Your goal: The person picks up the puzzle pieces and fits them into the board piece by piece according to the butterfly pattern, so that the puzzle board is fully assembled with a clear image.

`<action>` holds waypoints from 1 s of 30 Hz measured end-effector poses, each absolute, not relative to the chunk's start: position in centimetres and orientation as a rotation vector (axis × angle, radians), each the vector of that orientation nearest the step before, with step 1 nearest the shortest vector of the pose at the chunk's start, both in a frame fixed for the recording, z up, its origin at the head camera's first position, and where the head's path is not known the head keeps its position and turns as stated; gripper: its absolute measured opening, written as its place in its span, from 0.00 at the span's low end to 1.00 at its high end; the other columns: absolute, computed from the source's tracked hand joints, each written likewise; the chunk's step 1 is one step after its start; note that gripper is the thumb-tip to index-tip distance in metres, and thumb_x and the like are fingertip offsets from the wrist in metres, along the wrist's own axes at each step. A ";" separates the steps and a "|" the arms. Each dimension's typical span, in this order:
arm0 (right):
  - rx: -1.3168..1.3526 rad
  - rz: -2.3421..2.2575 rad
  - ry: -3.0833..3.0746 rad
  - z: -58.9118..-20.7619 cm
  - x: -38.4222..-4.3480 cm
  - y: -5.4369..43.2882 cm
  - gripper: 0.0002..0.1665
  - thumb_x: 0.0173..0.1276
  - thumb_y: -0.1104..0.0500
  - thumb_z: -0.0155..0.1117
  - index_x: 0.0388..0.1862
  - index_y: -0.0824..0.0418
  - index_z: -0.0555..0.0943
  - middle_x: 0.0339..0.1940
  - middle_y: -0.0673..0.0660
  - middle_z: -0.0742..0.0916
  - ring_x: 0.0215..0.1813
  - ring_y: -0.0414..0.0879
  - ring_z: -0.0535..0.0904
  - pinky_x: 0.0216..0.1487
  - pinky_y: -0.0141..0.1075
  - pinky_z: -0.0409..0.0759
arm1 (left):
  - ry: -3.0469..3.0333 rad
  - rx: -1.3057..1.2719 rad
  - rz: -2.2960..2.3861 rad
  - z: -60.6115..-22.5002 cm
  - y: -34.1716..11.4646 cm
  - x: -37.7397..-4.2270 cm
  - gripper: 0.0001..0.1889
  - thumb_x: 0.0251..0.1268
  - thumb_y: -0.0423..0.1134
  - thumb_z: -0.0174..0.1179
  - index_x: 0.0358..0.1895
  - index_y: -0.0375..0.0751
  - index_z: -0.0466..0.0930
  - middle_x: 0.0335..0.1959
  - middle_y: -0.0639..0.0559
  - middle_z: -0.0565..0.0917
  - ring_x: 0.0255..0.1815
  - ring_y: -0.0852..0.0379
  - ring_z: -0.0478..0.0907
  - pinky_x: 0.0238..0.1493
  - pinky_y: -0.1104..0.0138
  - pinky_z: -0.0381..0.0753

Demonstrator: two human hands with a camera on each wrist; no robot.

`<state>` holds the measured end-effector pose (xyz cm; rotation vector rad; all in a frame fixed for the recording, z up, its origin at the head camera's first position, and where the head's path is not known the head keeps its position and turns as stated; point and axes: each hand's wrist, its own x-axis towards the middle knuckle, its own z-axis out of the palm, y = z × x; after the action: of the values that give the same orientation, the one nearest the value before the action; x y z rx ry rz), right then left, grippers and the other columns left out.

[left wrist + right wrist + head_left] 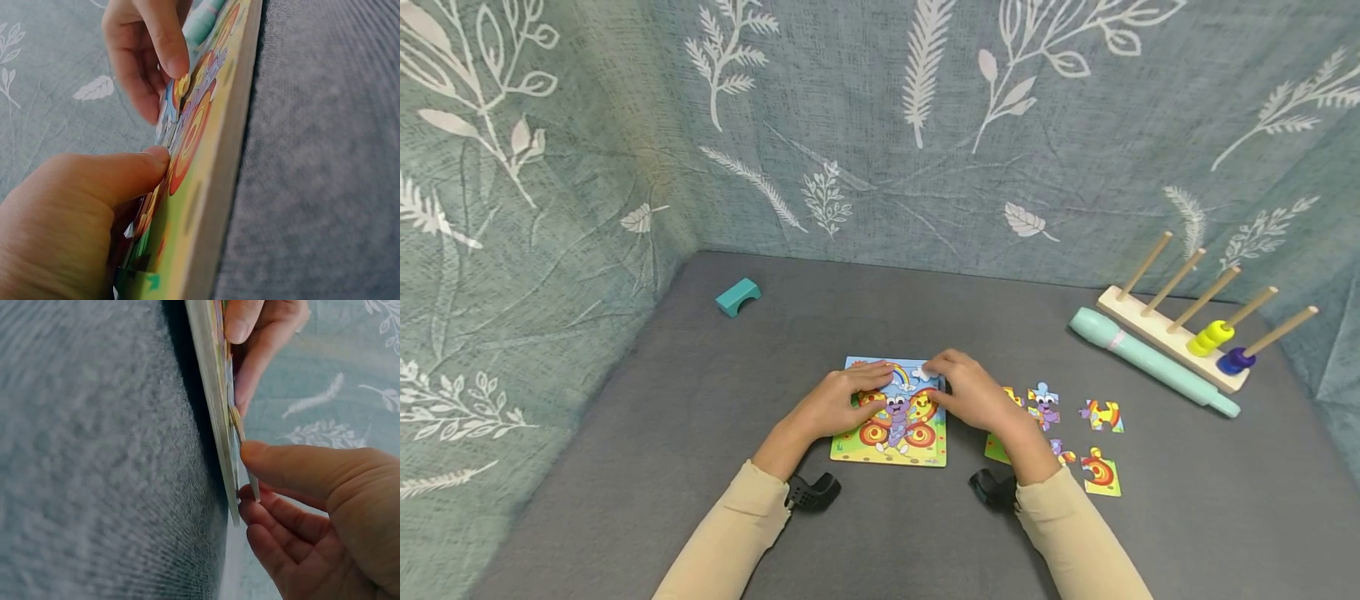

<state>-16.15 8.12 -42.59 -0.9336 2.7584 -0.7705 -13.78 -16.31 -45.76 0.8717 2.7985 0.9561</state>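
Note:
A butterfly jigsaw puzzle board (pixel 889 455) lies on the grey table in front of me. My left hand (pixel 835 404) rests on its upper left part, fingers stretched over the picture; in the left wrist view the thumb (pixel 134 172) touches the picture. At the board's upper right corner, my right hand (pixel 977 396) pinches a puzzle piece. The right wrist view shows this puzzle piece (pixel 254 482) tilted, one edge raised off the board, between thumb and fingers. Much of the piece is hidden by the hand in the head view.
Several loose puzzle pieces (pixel 1101 473) lie right of the board, partly behind my right forearm. A wooden peg stand (pixel 1161 332) with yellow and dark blue beads stands at far right, beside a mint-green tube-like object (pixel 1157 364). A teal arch block (pixel 738 297) sits back left.

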 end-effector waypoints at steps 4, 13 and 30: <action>-0.942 -0.738 2.764 -42.6 -16.3 7.8 0.24 0.65 0.59 0.65 0.58 0.66 0.78 0.54 0.61 0.80 0.57 0.54 0.76 0.58 0.46 0.79 | 2.803 0.886 0.956 -45.8 -16.3 -13.8 0.25 0.66 0.44 0.60 0.64 0.41 0.72 0.66 0.49 0.72 0.69 0.50 0.66 0.73 0.61 0.65; -0.929 -0.702 2.758 -42.5 -16.4 7.4 0.22 0.66 0.61 0.64 0.57 0.67 0.78 0.54 0.61 0.78 0.57 0.55 0.74 0.56 0.45 0.80 | 2.815 0.911 0.959 -45.8 -16.2 -13.8 0.25 0.66 0.43 0.60 0.64 0.39 0.72 0.66 0.48 0.73 0.68 0.50 0.68 0.73 0.62 0.64; -0.980 -0.778 2.765 -43.1 -16.1 7.2 0.22 0.66 0.59 0.64 0.58 0.65 0.78 0.54 0.61 0.78 0.57 0.55 0.74 0.59 0.47 0.78 | 2.813 0.894 0.955 -45.6 -16.2 -13.7 0.25 0.65 0.42 0.60 0.64 0.40 0.72 0.66 0.48 0.73 0.69 0.50 0.67 0.73 0.61 0.64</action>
<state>-16.13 7.24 -43.14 -0.9799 2.7647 -0.7783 -13.69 -16.21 -45.65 0.8943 2.8126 0.9550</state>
